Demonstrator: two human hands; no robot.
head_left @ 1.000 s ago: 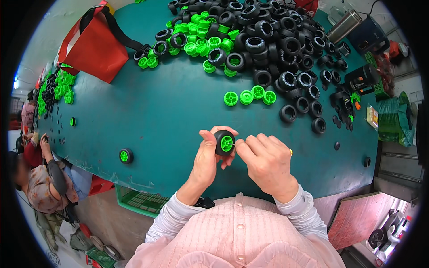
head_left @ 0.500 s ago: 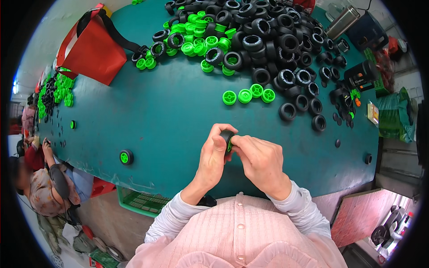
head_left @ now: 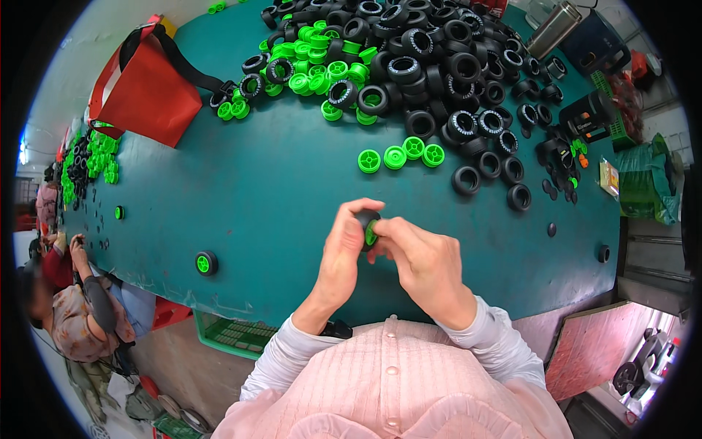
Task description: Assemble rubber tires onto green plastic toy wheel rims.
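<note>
Over the near part of the green table, my left hand (head_left: pixel 341 252) is closed around a small toy wheel (head_left: pixel 371 233), a black tyre with a bright green rim. My right hand (head_left: pixel 428 260) is closed too, its thumb and forefinger pressing the green rim from the right. Its other fingertips are curled under and partly hidden. Beyond my hands four-spoked and solid green rims (head_left: pixel 395 156) stand in a short row, with loose black tyres (head_left: pixel 466 180) to their right. A wheel with its tyre fitted (head_left: pixel 207 263) lies on the left.
A large heap of black tyres (head_left: pixel 420 88) mixed with green rims (head_left: pixel 301 82) covers the far side. A red bag (head_left: pixel 157 99) stands at the far left, a steel flask (head_left: pixel 553 31) and a black tub (head_left: pixel 587 117) at the right. Below the table edge sits a green crate (head_left: pixel 232 333). Another person (head_left: pixel 84 314) works at the left.
My left hand has shifted slightly left, and the wheel has turned so more of its green rim shows. My right fingers still press the rim.
</note>
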